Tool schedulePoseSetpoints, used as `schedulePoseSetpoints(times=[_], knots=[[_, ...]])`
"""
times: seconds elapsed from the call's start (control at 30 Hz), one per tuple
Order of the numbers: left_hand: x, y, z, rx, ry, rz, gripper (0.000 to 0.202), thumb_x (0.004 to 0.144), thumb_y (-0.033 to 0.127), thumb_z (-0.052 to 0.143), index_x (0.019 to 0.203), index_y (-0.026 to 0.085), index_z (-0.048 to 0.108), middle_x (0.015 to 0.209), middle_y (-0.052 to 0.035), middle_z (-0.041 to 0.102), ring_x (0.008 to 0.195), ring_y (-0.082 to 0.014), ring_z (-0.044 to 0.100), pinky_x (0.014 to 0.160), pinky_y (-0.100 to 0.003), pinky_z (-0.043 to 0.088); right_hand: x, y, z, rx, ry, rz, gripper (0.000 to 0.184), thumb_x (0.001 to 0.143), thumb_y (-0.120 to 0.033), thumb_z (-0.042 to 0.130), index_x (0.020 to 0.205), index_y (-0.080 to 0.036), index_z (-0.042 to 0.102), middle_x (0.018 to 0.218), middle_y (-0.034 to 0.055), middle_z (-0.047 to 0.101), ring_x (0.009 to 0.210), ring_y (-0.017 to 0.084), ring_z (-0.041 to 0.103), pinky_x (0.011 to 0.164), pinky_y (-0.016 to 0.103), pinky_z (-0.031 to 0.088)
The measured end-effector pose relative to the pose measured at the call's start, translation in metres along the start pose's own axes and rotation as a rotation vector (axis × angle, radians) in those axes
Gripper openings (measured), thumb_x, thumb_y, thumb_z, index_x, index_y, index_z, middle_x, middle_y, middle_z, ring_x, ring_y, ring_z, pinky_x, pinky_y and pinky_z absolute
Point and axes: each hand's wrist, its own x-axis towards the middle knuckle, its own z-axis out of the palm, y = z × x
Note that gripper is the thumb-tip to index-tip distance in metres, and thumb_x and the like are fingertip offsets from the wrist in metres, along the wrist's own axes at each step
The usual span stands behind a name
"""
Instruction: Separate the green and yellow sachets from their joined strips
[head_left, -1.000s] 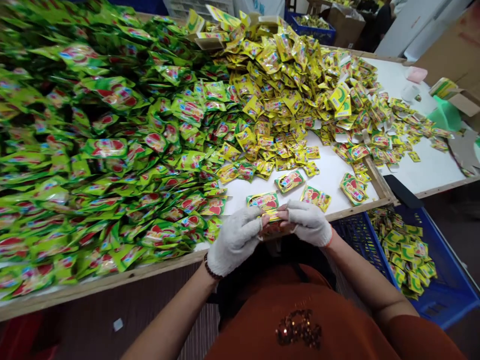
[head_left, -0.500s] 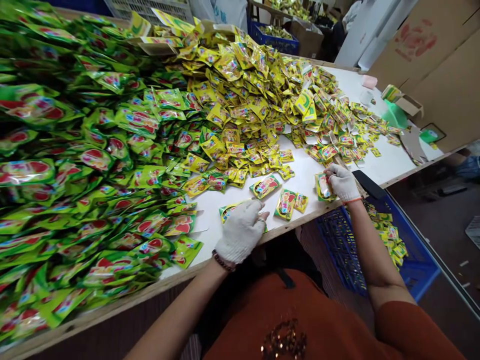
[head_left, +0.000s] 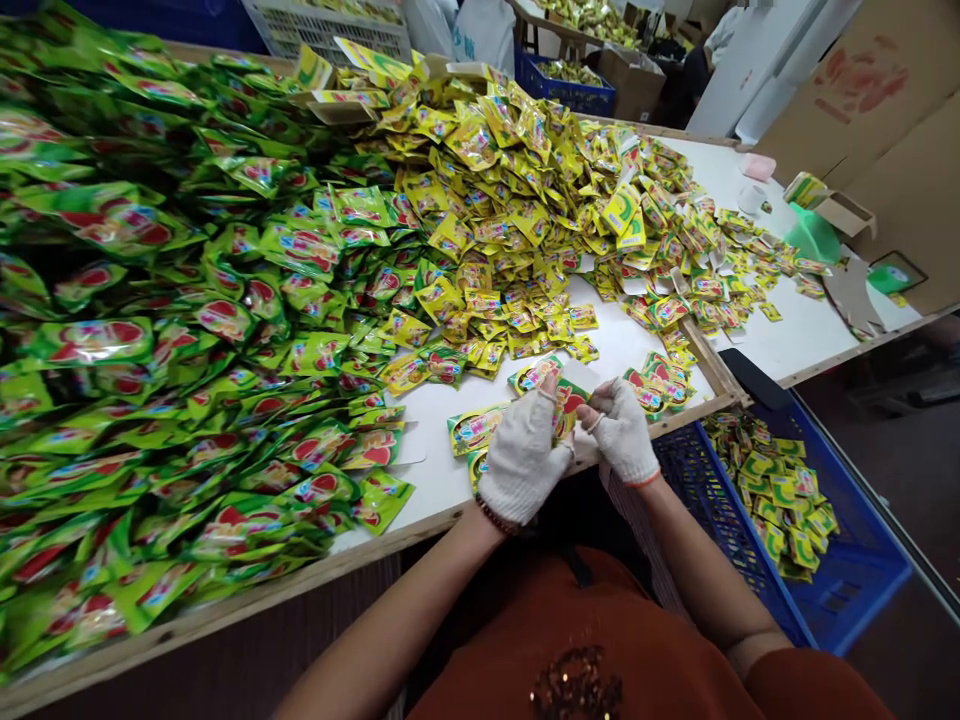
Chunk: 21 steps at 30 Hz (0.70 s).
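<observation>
Both of my hands wear white gloves with bare fingertips and meet near the table's front edge. Between them is a small green-and-yellow printed box (head_left: 573, 393) with a white flap standing out at its top. My left hand (head_left: 527, 447) closes round its left side, thumb on top. With pinched fingers, my right hand (head_left: 619, 432) grips its right side; the fingertips are partly hidden. Flat printed packs (head_left: 474, 430) lie beside my left hand, one partly under it. Several packs (head_left: 660, 382) lie right of my right hand.
A large heap of green watermelon-print packets (head_left: 225, 320) covers the table's left. Smaller yellow packets (head_left: 517, 220) are piled behind my hands. A wooden strip (head_left: 711, 362) stands at right, and a blue crate (head_left: 862, 590) holding yellow packets sits below the table edge.
My right hand has come left from beside the wooden strip to meet my left hand, leaving packs there. My left hand has moved right, and both now hold the small box.
</observation>
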Motion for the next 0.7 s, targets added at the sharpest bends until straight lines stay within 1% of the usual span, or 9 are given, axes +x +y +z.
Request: schedulePoseSetpoints(times=[0.07,0.17,0.23,0.3,0.43,0.5,0.57,0.63,0.7], knots=[[-0.015,-0.013,-0.016,-0.102,0.058,-0.042,0.061,0.083,0.035,0.071,0.139,0.02,0.051,0.127,-0.0155,0.067,0.115,-0.0308,0.065,0.1,-0.044,0.053,-0.006,0.006,0.022,0.146,-0.07,0.014,0.045,0.075,-0.049,0.076,0.091,-0.025,0.042,0.079,-0.0009,0.066,0.07,0.017,0.068,0.059,0.027,0.056],[-0.03,-0.031,-0.036,-0.285,0.102,-0.187,0.044,0.089,0.036,0.065,0.129,0.02,0.055,0.118,-0.011,0.07,0.104,-0.0242,0.07,0.092,-0.04,0.058,-0.014,0.01,0.046,0.222,-0.192,-0.029,0.04,0.078,-0.047,0.074,0.097,-0.026,0.045,0.089,0.0017,0.069,0.08,0.018,0.071,0.072,0.032,0.061],[-0.035,-0.042,-0.046,-0.375,0.065,-0.237,0.037,0.091,0.034,0.062,0.124,0.02,0.058,0.114,-0.0086,0.072,0.101,-0.0216,0.071,0.09,-0.038,0.059,-0.018,0.011,0.053,0.209,-0.242,-0.079,0.035,0.082,-0.043,0.071,0.104,-0.026,0.05,0.098,0.0039,0.07,0.089,0.019,0.072,0.084,0.035,0.06],[-0.036,-0.05,-0.052,-0.425,0.015,-0.234,0.035,0.09,0.034,0.063,0.122,0.021,0.061,0.116,-0.0082,0.072,0.105,-0.0218,0.071,0.092,-0.038,0.059,-0.019,0.011,0.054,0.159,-0.271,-0.12,0.032,0.084,-0.039,0.069,0.108,-0.025,0.055,0.102,0.0051,0.07,0.094,0.019,0.071,0.089,0.037,0.059],[-0.031,-0.059,-0.058,-0.479,-0.024,-0.177,0.026,0.088,0.033,0.064,0.11,0.021,0.071,0.11,-0.0066,0.074,0.105,-0.0223,0.069,0.096,-0.039,0.056,-0.016,0.005,0.048,0.031,-0.291,-0.198,0.021,0.087,-0.036,0.066,0.102,-0.023,0.062,0.095,0.0041,0.069,0.087,0.019,0.068,0.082,0.035,0.058],[-0.025,-0.06,-0.06,-0.514,-0.031,-0.168,0.02,0.088,0.033,0.064,0.1,0.021,0.074,0.1,-0.0055,0.075,0.099,-0.0214,0.069,0.093,-0.038,0.056,-0.013,-0.001,0.047,-0.058,-0.275,-0.245,0.015,0.088,-0.036,0.065,0.091,-0.022,0.062,0.084,0.0022,0.066,0.079,0.018,0.064,0.077,0.033,0.056],[-0.019,-0.059,-0.062,-0.559,-0.046,-0.215,0.019,0.087,0.035,0.065,0.091,0.02,0.074,0.091,-0.0052,0.074,0.091,-0.0204,0.069,0.086,-0.036,0.057,-0.008,-0.006,0.049,-0.112,-0.269,-0.254,0.019,0.088,-0.038,0.065,0.08,-0.022,0.059,0.075,0.0002,0.06,0.072,0.016,0.059,0.071,0.031,0.054],[-0.014,-0.058,-0.062,-0.666,-0.068,-0.311,0.024,0.083,0.039,0.069,0.093,0.018,0.072,0.085,-0.0046,0.073,0.081,-0.0188,0.068,0.077,-0.033,0.057,-0.004,-0.009,0.052,-0.052,-0.291,-0.214,0.022,0.087,-0.043,0.066,0.085,-0.022,0.059,0.073,-0.0006,0.058,0.069,0.016,0.058,0.067,0.029,0.053],[-0.01,-0.057,-0.061,-0.797,-0.087,-0.397,0.037,0.079,0.041,0.073,0.106,0.017,0.067,0.084,-0.0036,0.073,0.076,-0.0177,0.068,0.071,-0.031,0.057,-0.001,-0.01,0.054,0.031,-0.318,-0.172,0.029,0.087,-0.046,0.066,0.103,-0.022,0.061,0.078,0.0,0.061,0.07,0.016,0.06,0.066,0.029,0.053]])
